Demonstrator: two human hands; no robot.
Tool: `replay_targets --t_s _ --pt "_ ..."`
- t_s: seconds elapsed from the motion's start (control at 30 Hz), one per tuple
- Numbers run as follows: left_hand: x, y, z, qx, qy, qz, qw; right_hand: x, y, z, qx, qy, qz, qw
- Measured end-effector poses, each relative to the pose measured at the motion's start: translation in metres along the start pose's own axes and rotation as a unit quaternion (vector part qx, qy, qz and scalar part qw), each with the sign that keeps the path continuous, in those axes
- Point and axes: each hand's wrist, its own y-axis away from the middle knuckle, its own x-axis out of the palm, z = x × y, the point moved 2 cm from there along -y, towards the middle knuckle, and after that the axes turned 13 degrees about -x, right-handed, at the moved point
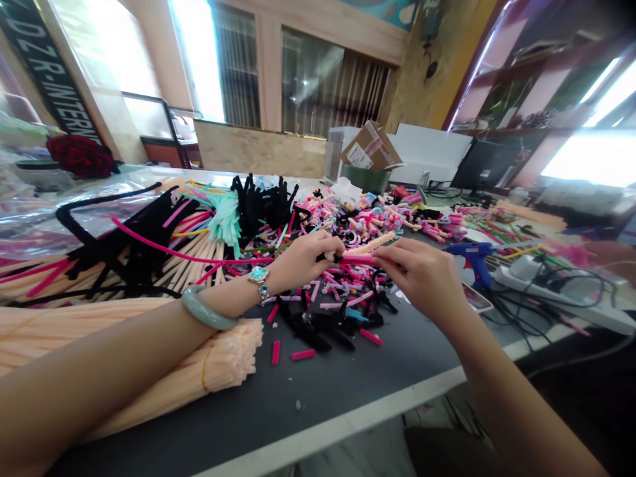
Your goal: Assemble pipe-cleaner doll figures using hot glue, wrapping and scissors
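Note:
A long bright pink fuzzy stem [163, 248] runs from the left over the pile to my hands. My left hand [311, 257] pinches it, with a small pale and dark piece at the fingertips. The fingers of my right hand [415, 265] are closed on the pink stem's other end. Between the hands, a peach fuzzy stem [380, 243] lies just above the pink one. What joins them is too small to tell. Short pink pieces [303, 355] lie on the dark table [308, 417] below my hands.
A thick peach stem bundle [223, 358] lies under my left forearm. Black stems [134, 232] and turquoise stems [226, 222] are heaped behind. A blue glue gun [474, 260], cables and a power strip [561, 295] sit right. A cardboard box [371, 149] stands at the back.

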Motion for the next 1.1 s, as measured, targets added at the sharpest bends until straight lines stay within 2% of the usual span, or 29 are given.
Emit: replay_targets --t_s 0.23,0.67,1.1 --pt "0.0003 0.0005 0.0003 0.006 0.013 0.001 1.0 0.0001 -0.0012 0.0026 -0.024 0.007 0.026 0.999" --pt "0.0007 0.0008 -0.0002 0.001 0.029 0.01 1.0 0.0 -0.0016 0.0053 -0.013 0.011 0.103 0.995" --pt "0.0016 -0.0002 -0.0009 -0.04 0.082 0.033 0.995 -0.0012 -0.0012 0.0107 -0.059 0.065 0.069 0.994"
